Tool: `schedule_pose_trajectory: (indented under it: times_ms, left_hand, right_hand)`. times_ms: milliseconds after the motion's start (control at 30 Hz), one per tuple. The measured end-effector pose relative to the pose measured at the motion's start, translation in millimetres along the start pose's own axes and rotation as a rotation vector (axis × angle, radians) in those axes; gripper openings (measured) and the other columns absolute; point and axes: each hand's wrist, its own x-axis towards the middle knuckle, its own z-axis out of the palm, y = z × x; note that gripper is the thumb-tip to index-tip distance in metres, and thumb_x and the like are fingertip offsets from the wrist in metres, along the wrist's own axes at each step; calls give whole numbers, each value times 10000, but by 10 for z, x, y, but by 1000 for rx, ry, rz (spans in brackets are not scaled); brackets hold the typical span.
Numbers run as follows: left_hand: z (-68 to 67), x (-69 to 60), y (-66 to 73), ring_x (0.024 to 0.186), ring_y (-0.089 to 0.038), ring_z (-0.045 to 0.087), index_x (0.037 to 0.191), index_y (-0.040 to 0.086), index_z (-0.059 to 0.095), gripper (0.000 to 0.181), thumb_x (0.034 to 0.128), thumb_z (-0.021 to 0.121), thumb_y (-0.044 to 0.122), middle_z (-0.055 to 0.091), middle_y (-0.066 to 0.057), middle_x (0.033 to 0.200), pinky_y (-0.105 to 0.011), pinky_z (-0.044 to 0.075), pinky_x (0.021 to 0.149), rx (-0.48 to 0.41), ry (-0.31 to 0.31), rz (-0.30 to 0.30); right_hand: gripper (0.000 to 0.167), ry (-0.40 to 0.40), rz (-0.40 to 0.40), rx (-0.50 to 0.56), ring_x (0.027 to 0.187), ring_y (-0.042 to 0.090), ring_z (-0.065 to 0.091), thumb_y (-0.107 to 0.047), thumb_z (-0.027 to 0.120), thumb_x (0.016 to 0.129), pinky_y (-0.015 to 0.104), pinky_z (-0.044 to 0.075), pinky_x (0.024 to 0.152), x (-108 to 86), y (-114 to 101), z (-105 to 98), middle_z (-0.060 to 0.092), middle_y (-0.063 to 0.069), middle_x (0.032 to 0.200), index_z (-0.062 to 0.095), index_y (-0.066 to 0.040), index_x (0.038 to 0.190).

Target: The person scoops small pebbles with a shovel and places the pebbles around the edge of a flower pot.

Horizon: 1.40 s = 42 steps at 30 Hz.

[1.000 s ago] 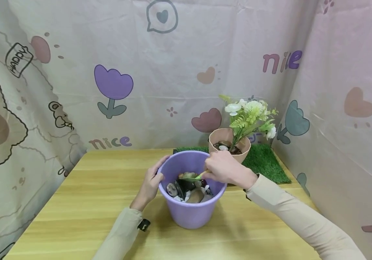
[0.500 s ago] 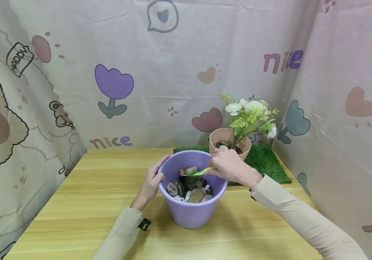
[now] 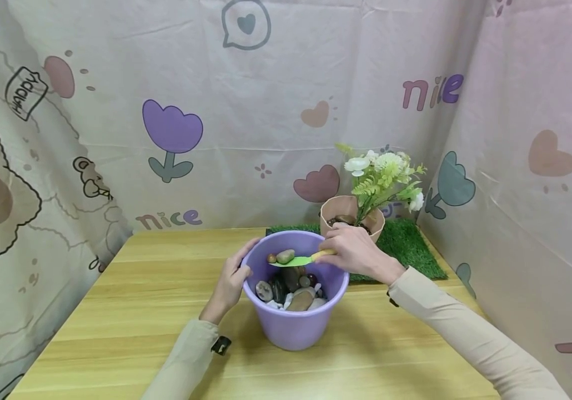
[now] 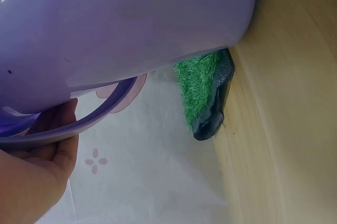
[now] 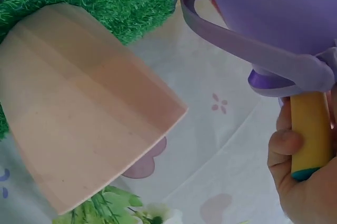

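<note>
My right hand [image 3: 358, 253] is gripping the trowel [image 3: 306, 259], nearly level, blade pointing left over stones [image 3: 300, 301] within the bucket's [image 3: 293, 331] open mouth, my left hand [image 3: 228, 282] gripping the rim.

The cloth walls [image 3: 246, 100] read "nice" [image 3: 168, 219] and "HAPPY" [image 3: 26, 93].

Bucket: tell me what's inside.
Stones, dark, brown and white; above them, a shovel carrying two small stones. The bottom of the bucket and anything beneath the stones are hidden.
</note>
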Motion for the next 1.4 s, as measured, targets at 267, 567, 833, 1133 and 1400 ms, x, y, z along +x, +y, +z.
schedule_pose_trajectory:
  times_ms: [267, 567, 833, 1133, 1400]
  left_hand:
    - [-1, -1, -17, 1199, -304, 553, 1431, 61, 497, 708, 734, 426, -38, 549, -169, 1408, -206, 454, 970, -22, -8, -5]
    - [-5, 7, -38, 1163, -300, 561, 1433, 30, 486, 705, 733, 427, -38, 556, -170, 1398, -220, 460, 954, -23, -8, 6]
    - [-7, 7, -33, 1128, -304, 561, 1425, 33, 496, 704, 728, 429, -43, 559, -174, 1392, -236, 472, 922, -19, -7, 0]
    - [-4, 3, -9, 1157, -301, 555, 1434, 69, 495, 720, 725, 428, -36, 540, -172, 1416, -230, 481, 934, -32, -15, -15]
    - [-4, -5, 0, 1179, -313, 551, 1441, 76, 486, 716, 734, 429, -21, 523, -173, 1433, -263, 487, 952, -24, -18, -22]
  right_hand:
    - [239, 111, -10, 7, 694, 83, 439, -467, 779, 746, 207, 358, 501, -41, 56, 35, 639, -128, 786, 781, -251, 847]
    - [215, 86, 53, 23, 733, 93, 420, -388, 817, 730, 219, 360, 540, -26, 93, 55, 645, -107, 821, 802, -251, 895]
    - [211, 51, 115, 70, 757, 98, 425, -375, 818, 742, 236, 376, 579, 6, 112, 86, 635, -96, 834, 806, -240, 904]
    - [210, 79, 97, 126, 758, 90, 420, -353, 826, 738, 235, 370, 596, -3, 152, 121, 612, -94, 808, 811, -238, 913]
    - [223, 110, 83, 136, 760, 86, 417, -340, 828, 739, 230, 366, 598, -42, 157, 117, 636, -96, 841, 812, -227, 930]
